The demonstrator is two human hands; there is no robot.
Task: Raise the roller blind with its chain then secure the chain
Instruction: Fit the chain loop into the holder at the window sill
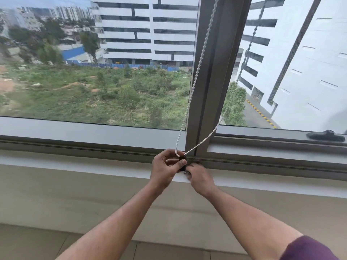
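We find both hands gathered at the foot of the window mullion, low against the window sill. The white bead chain hangs from above the frame in two runs that meet in a narrow vee at a small dark chain holder sitting against the lower frame. No blind fabric shows over the glass, so we judge the raising step done and the securing step in hand.

The left hand grasps the bottom of the chain loop, thumb pressed across the holder and fingers curled behind it, apparently to keep the loop seated and both runs taut. The right hand lies just beside and below the holder, fingers bent toward it; the view is blurred there, and we cannot tell whether it pinches the holder, a fastening or nothing at all. We take it to be steadying or fixing the holder while the left hand holds tension.

A dark window handle lies flat on the right-hand sash, well apart from the work.

Risk noted: if the loop slips off the holder, the chain would hang free and unsecured.
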